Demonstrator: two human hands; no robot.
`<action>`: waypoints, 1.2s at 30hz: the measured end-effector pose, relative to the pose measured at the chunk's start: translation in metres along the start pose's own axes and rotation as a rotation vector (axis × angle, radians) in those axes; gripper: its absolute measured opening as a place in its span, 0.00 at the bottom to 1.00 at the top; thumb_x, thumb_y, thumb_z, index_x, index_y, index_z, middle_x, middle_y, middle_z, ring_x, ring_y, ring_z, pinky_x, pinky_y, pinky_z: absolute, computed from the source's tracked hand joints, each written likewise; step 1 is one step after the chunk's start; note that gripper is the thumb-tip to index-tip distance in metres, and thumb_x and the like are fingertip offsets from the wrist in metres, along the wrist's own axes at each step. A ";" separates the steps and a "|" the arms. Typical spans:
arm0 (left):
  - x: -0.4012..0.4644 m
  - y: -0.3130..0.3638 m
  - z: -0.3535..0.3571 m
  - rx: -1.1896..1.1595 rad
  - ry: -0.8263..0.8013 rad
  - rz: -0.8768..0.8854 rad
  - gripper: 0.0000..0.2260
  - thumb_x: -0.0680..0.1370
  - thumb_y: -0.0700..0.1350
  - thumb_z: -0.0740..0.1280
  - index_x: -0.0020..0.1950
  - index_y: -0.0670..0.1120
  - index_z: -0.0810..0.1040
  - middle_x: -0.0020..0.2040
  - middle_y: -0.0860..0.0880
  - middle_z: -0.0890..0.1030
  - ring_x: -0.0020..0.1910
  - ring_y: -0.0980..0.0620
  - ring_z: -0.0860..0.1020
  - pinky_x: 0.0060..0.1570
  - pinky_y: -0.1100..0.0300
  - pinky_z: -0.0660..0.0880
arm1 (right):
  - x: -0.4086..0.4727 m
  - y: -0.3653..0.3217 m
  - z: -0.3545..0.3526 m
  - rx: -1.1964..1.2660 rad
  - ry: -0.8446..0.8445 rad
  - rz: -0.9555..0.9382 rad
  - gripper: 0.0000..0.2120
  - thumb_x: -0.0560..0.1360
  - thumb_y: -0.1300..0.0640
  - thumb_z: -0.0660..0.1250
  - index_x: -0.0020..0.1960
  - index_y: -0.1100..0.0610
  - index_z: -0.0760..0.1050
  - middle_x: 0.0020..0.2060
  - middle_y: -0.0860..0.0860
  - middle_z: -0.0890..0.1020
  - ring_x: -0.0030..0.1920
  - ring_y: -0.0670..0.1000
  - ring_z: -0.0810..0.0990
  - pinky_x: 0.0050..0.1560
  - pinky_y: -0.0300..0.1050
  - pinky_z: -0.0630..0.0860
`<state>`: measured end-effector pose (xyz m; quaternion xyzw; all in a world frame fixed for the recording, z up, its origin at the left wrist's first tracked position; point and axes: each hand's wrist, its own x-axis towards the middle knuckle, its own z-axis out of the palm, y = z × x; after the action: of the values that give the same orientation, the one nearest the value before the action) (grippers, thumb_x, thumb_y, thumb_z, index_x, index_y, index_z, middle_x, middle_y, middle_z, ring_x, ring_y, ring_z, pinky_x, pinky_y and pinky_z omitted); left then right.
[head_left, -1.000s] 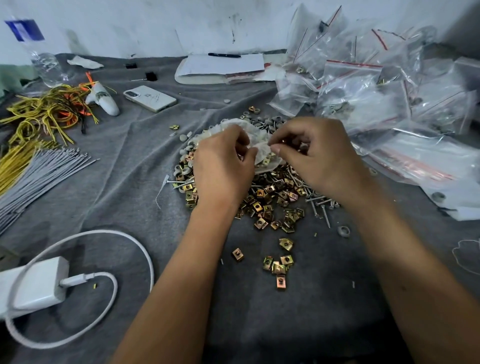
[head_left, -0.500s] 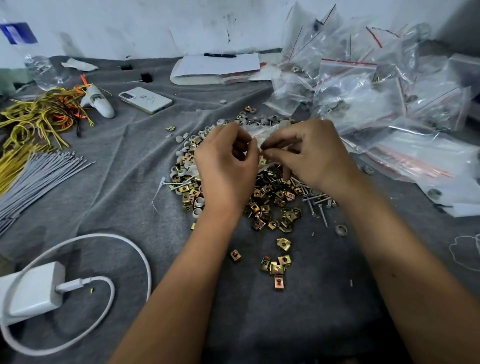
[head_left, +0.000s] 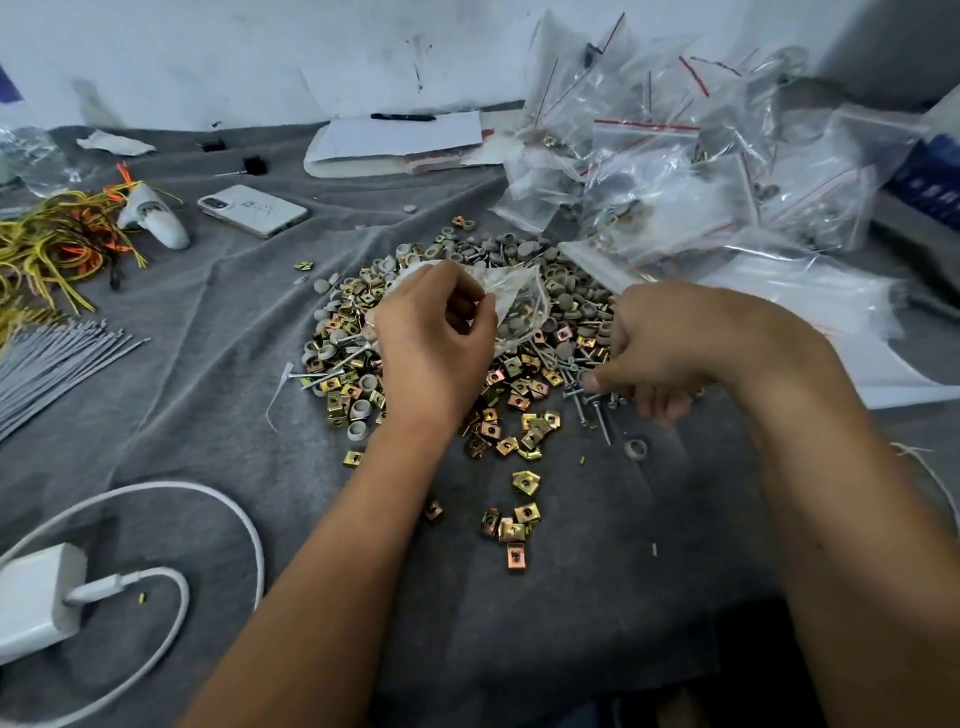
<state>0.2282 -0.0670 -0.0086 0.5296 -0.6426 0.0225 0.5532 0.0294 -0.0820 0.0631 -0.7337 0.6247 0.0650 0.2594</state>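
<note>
Over the heap of hardware in the middle of the grey cloth (head_left: 208, 415), the left hand (head_left: 434, 353) has the small clear bag (head_left: 514, 296) up. Thumb and fingers are curled and pinching its rim, and the bag hangs tilted just above the grey caps (head_left: 566, 306), with a few caps showing through the plastic.

Right hand (head_left: 660, 353) is down low at the right edge of the heap, knuckles up, fingers curled under, thumb tip right against the screws (head_left: 592, 400). Has it got one pinched? Cannot tell; the fingertips are hidden under the hand.

Brass clips (head_left: 519, 384) lie between the two wrists, and a few strays sit nearer the body.

Around the work: a stack of sealed bags (head_left: 675, 171) far right, touching the heap's far edge. A phone (head_left: 253, 210) lies face down far left of the heap, with yellow wires (head_left: 47, 244) and grey ties (head_left: 47, 364) at the left edge. A white charger (head_left: 36, 597) and its looped cable (head_left: 249, 525) sit near left. A notepad (head_left: 400, 140) with a pen (head_left: 402, 117) on top lies by the wall.
</note>
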 end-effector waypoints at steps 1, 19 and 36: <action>0.000 0.000 0.000 -0.001 -0.004 -0.006 0.06 0.75 0.37 0.74 0.39 0.42 0.79 0.35 0.49 0.79 0.34 0.52 0.77 0.34 0.53 0.76 | -0.004 -0.004 0.002 -0.042 -0.038 0.026 0.23 0.77 0.43 0.73 0.38 0.63 0.82 0.28 0.53 0.85 0.29 0.50 0.86 0.38 0.45 0.82; 0.000 -0.006 0.000 -0.019 -0.024 -0.039 0.07 0.74 0.37 0.75 0.38 0.43 0.78 0.34 0.51 0.78 0.34 0.52 0.77 0.34 0.54 0.76 | -0.001 -0.014 0.011 0.334 0.337 -0.164 0.07 0.77 0.66 0.71 0.42 0.56 0.81 0.27 0.50 0.84 0.24 0.47 0.83 0.21 0.35 0.71; 0.001 -0.005 0.000 0.002 0.026 -0.035 0.08 0.73 0.38 0.75 0.38 0.43 0.78 0.34 0.50 0.78 0.33 0.52 0.76 0.34 0.51 0.75 | 0.011 -0.034 0.014 0.294 0.631 -0.324 0.12 0.68 0.58 0.82 0.46 0.50 0.81 0.36 0.45 0.83 0.36 0.40 0.81 0.41 0.36 0.78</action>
<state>0.2319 -0.0694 -0.0104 0.5410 -0.6261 0.0202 0.5612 0.0669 -0.0826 0.0563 -0.7618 0.5523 -0.2962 0.1637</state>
